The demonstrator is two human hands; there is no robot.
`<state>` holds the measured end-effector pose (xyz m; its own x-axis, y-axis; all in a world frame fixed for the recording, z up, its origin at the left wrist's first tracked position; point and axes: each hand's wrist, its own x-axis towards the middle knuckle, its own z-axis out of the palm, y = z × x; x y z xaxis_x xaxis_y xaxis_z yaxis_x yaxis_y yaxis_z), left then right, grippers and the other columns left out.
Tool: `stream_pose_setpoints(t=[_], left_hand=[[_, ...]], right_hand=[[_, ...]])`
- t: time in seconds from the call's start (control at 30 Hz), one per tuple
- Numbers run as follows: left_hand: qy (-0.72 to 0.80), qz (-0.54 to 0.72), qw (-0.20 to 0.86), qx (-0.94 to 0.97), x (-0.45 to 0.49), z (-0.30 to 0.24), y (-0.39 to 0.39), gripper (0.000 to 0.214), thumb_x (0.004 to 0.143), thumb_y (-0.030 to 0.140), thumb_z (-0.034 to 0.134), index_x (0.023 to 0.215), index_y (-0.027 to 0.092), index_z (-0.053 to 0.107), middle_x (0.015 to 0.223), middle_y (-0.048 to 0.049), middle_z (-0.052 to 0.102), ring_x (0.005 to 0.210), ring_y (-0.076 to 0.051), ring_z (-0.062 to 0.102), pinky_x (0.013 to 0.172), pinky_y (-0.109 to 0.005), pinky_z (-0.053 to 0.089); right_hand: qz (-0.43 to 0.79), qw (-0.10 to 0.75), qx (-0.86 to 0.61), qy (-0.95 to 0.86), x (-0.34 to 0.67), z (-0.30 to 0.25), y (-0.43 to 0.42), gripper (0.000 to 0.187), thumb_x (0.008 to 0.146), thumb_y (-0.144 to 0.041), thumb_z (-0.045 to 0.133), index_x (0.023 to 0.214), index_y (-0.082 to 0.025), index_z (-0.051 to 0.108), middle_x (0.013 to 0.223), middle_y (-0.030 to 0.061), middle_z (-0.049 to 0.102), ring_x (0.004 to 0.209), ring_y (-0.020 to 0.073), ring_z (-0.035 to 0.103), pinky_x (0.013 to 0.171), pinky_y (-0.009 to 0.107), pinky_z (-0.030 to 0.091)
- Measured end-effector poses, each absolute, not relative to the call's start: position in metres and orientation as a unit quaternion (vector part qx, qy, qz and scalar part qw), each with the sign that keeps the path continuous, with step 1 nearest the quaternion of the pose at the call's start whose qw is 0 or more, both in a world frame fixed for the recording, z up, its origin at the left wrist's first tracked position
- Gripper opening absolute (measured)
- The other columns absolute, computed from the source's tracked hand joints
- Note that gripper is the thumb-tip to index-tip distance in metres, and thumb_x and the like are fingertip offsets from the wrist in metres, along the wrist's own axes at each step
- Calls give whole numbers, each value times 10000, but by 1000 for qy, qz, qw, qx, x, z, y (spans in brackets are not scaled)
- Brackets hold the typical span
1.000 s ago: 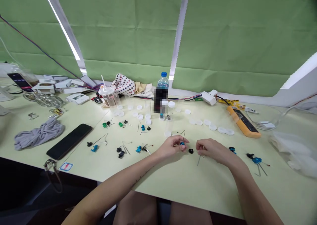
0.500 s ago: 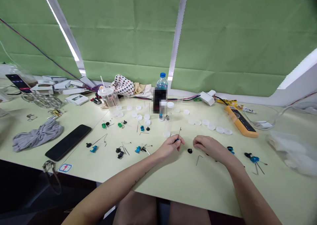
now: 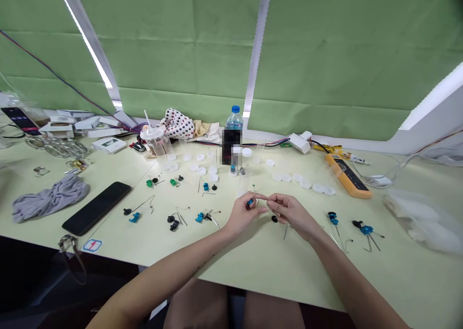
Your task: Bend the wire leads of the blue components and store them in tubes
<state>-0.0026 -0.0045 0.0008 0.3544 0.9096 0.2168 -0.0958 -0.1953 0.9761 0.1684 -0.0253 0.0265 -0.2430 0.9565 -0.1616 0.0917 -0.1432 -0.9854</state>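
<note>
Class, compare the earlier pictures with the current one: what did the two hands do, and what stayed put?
The right hand let go of the bent metal key, now lying on the table, and moved left to meet the left hand, which still pinches the small blue part. The black knob, phone and bottle stayed put.

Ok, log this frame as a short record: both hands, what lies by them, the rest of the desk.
left hand: pinches a small blue part
right hand: fingertips at the left hand's fingertips, grip unclear
under right hand: black knob and hex key on the table
rest: black phone, grey cloth, water bottle, yellow multimeter, white caps
</note>
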Motion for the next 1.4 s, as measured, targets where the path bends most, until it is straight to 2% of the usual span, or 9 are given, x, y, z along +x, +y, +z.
stream_pose_setpoints(t=[0.13, 0.33, 0.6, 0.7, 0.8, 0.87, 1.0, 1.17, 1.4], left_hand=[[345, 484, 518, 615, 0, -3, -6, 200, 685, 313, 708, 837, 185, 726, 604, 35, 335, 625, -114, 363, 618, -254, 310], [361, 511, 502, 597, 4, -7, -8, 122, 687, 293, 700, 768, 209, 736, 590, 22, 416, 633, -121, 401, 633, -258, 329], [357, 543, 490, 581, 0, 0, -6, 142, 742, 304, 649, 777, 199, 738, 627, -22, 570, 674, -141, 467, 702, -289, 366], [360, 530, 519, 566, -2, 0, -1, 181, 740, 343, 649, 736, 180, 728, 639, -21, 564, 650, -126, 468, 678, -278, 371], [353, 503, 574, 541, -3, -3, 1, 245, 750, 389, 631, 715, 156, 700, 714, -27, 578, 571, -88, 412, 574, -248, 343], [346, 482, 606, 530, -3, -4, 0, 284, 753, 420, 621, 739, 144, 683, 792, -39, 587, 536, -66, 368, 507, -229, 297], [347, 429, 645, 529, -3, -3, -4, 367, 747, 482, 612, 747, 118, 654, 820, -60, 601, 504, -49, 332, 454, -210, 234], [308, 388, 704, 509, -4, 1, -6, 426, 763, 534, 575, 741, 110, 613, 692, -26, 544, 469, -38, 253, 429, -205, 154], [271, 369, 763, 457, -5, -1, -3, 420, 795, 537, 539, 671, 138, 499, 583, 25, 425, 432, -35, 226, 403, -197, 123]], right_hand=[[594, 370, -483, -526, 164, 23, -26, 388, 716, -520, 665, 811, -147, 610, 591, -54, 400, 479, 49, 300, 410, 185, 261], [597, 384, -485, -510, 166, 24, -25, 385, 677, -472, 716, 836, -123, 676, 559, -38, 443, 471, 51, 328, 398, 187, 248], [635, 403, -445, -486, 166, 26, -25, 348, 723, -422, 684, 942, -153, 702, 795, 38, 574, 511, 44, 307, 410, 195, 213], [611, 368, -464, -525, 172, 30, -25, 372, 736, -444, 653, 985, -170, 683, 849, 47, 594, 525, 54, 356, 428, 200, 251], [498, 306, -535, -610, 188, 37, -23, 318, 751, -449, 609, 904, -179, 680, 740, 16, 592, 520, 73, 393, 448, 208, 280], [434, 228, -551, -675, 202, 41, -21, 233, 743, -401, 606, 791, -183, 677, 701, 4, 601, 544, 86, 430, 488, 214, 322], [436, 85, -529, -724, 223, 41, -19, 117, 689, -270, 607, 746, -183, 660, 685, 8, 625, 547, 104, 500, 510, 217, 376], [416, 38, -570, -707, 219, 35, -24, 80, 663, -210, 558, 727, -185, 599, 730, 11, 623, 464, 111, 566, 438, 218, 349], [367, 6, -568, -737, 215, 32, -26, 62, 642, -170, 558, 702, -181, 574, 728, 9, 609, 501, 114, 582, 516, 221, 379]])
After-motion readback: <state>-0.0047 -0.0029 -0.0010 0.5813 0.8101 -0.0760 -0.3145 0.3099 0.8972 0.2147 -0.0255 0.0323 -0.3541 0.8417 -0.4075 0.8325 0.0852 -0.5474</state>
